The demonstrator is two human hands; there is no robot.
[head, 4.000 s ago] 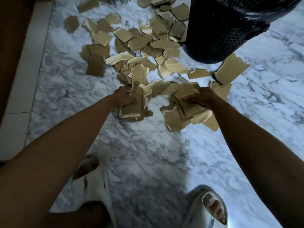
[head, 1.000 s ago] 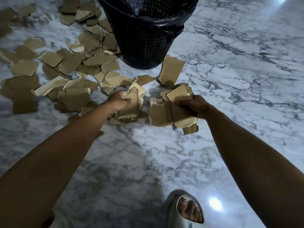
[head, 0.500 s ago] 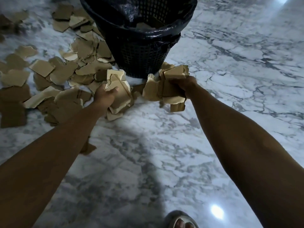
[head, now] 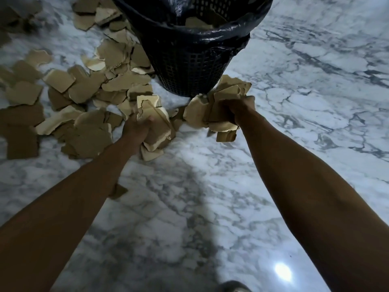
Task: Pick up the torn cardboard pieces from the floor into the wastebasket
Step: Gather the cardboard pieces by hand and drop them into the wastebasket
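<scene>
A black mesh wastebasket point(head: 189, 66) lined with a black bag stands at the top centre, with a few cardboard pieces point(head: 195, 23) visible inside. My left hand point(head: 135, 129) grips a bunch of torn brown cardboard point(head: 154, 121) held above the floor, just left of the basket's base. My right hand point(head: 237, 111) grips a thicker bundle of cardboard pieces point(head: 212, 110) in front of the basket's lower right side. Several torn pieces point(head: 88, 91) lie scattered over the marble floor to the left of the basket.
White and grey marble floor point(head: 305, 91) spreads to the right and towards me. One small cardboard scrap point(head: 119, 191) lies by my left forearm. The tip of a pale slipper point(head: 233, 287) shows at the bottom edge. A lamp reflection point(head: 283, 271) glints lower right.
Both hands have lifted their cardboard bundles off the floor and carried them towards the wastebasket. The basket's opening now shows more fully, with pieces inside.
</scene>
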